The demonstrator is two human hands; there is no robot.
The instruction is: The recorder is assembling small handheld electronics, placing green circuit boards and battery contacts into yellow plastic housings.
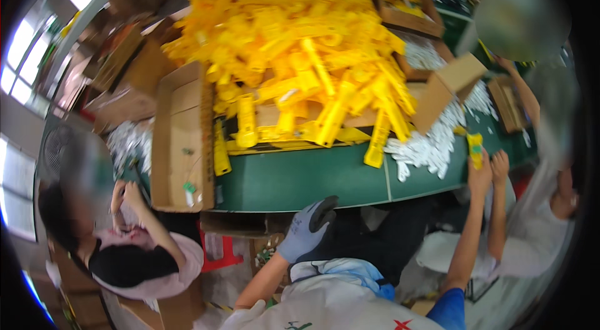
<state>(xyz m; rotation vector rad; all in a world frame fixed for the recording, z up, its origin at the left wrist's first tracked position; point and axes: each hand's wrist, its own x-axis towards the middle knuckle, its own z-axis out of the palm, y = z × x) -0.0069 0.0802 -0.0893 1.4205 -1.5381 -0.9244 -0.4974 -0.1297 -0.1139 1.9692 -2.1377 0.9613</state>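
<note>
My left hand (309, 227), in a grey-blue glove with dark fingertips, is at the near edge of the green table (300, 180). Its fingers are slightly bent and apart, with nothing visible in them. To the right, my bare right hand (480, 175) is raised and closed around the lower end of a long yellow plastic casing (475, 147) with a green patch on it. Next to it is a co-worker's hand (500, 164). A large heap of similar yellow casings (287, 36) covers the far part of the table, and several extend toward me.
White narrow pieces (431, 149) lie piled right of the heap, below a tilted carton (450, 89). An open carton (181, 186) at left holds a few small green parts. A seated co-worker (140, 255) works at left; another person stands far right. A red stool (222, 252) is below the table.
</note>
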